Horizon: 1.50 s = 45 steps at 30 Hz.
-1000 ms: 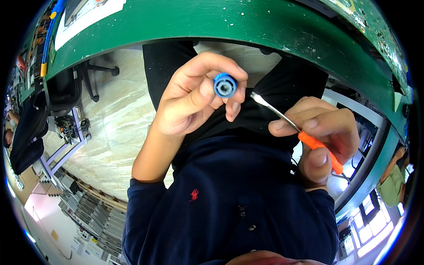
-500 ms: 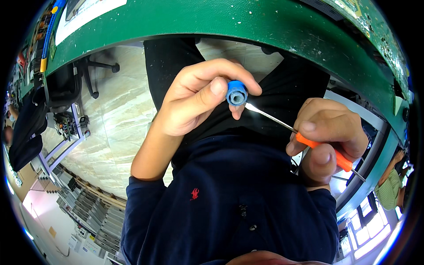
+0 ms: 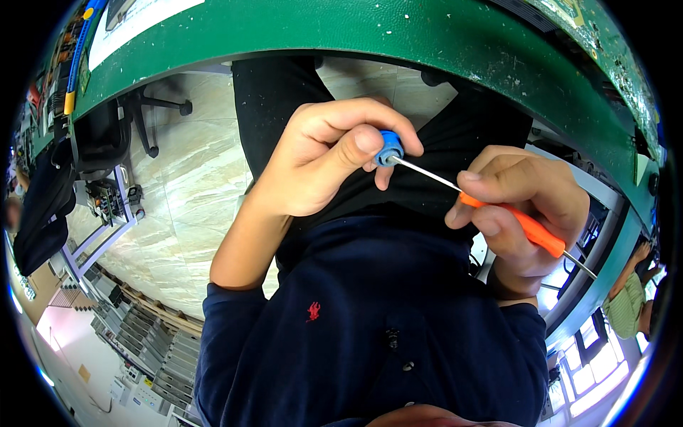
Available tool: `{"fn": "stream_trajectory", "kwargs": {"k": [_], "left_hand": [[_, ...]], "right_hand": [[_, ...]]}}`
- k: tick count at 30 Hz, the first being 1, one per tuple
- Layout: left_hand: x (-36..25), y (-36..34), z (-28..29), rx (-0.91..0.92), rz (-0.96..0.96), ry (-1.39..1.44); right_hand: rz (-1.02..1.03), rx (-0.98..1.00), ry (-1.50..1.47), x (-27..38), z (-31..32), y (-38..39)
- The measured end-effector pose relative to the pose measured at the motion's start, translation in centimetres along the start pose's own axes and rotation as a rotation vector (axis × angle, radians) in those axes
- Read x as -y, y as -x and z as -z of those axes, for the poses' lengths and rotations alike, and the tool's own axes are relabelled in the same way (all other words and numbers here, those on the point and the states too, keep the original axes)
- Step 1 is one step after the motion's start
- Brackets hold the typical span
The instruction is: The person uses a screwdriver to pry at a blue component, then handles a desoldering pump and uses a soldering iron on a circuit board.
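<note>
A small blue cylindrical piece [image 3: 388, 148] with a hollow, ringed end is pinched between the thumb and fingers of my left hand [image 3: 327, 153]. My right hand [image 3: 530, 206] is closed on the orange handle of a screwdriver [image 3: 523, 222]. Its thin metal shaft slants up and left, and the tip sits at the opening of the blue piece. How deep the tip goes in I cannot tell. A bare metal rod also sticks out of the handle's rear end. Both hands are above my lap, short of the bench.
A green workbench [image 3: 299, 32] with a curved-looking edge spans the far side. On it lie a white sheet [image 3: 142, 28] and, at far right, circuit boards [image 3: 569, 14]. A black chair [image 3: 107, 135] and a metal-framed stand [image 3: 107, 235] are at left. Another person [image 3: 626, 306] is at right.
The screwdriver has moved up and left, its tip passing from beside the blue piece to its opening. The blue piece has tilted toward the right, and my left hand has shifted slightly.
</note>
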<state>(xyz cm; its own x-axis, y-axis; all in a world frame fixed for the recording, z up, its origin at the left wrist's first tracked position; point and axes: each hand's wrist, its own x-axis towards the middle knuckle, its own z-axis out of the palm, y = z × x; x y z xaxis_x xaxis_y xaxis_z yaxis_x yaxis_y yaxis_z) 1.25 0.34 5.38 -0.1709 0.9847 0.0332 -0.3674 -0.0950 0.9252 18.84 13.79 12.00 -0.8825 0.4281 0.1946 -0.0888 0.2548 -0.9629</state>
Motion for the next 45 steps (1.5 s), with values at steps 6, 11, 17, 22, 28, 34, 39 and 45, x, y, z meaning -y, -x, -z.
{"fn": "stream_trajectory", "kwargs": {"k": [6,11,17,22,28,34,39,45], "left_hand": [[0.2,0.2,-0.3,-0.04,0.014,-0.042],[0.4,0.2,-0.2,-0.087,-0.027,-0.194],[0.6,-0.1,-0.5,-0.166,-0.006,-0.372],[0.4,-0.2,0.1,-0.138,-0.017,-0.541],[-0.5,0.4,1.5,-0.064,0.042,-0.634],[0.3,2.7,5.8,-0.371,0.079,-0.476],[2.0,1.8,3.4,-0.146,-0.045,-0.073],[1.9,1.6,2.6,0.005,-0.028,0.394]], "right_hand": [[-0.017,0.008,0.024,0.0,-0.1,0.0],[-0.035,0.071,0.103,-0.2,0.2,-0.1],[-0.034,0.08,0.171,-1.2,0.1,-0.1],[-0.026,0.056,0.23,-1.8,-0.3,-0.2],[0.046,0.102,0.19,-2.0,-0.2,-0.2],[-0.011,-0.163,0.162,-1.7,2.8,1.9],[0.036,-0.128,0.049,-3.0,0.3,1.7],[0.078,-0.141,-0.158,-3.1,-0.3,1.7]]}}
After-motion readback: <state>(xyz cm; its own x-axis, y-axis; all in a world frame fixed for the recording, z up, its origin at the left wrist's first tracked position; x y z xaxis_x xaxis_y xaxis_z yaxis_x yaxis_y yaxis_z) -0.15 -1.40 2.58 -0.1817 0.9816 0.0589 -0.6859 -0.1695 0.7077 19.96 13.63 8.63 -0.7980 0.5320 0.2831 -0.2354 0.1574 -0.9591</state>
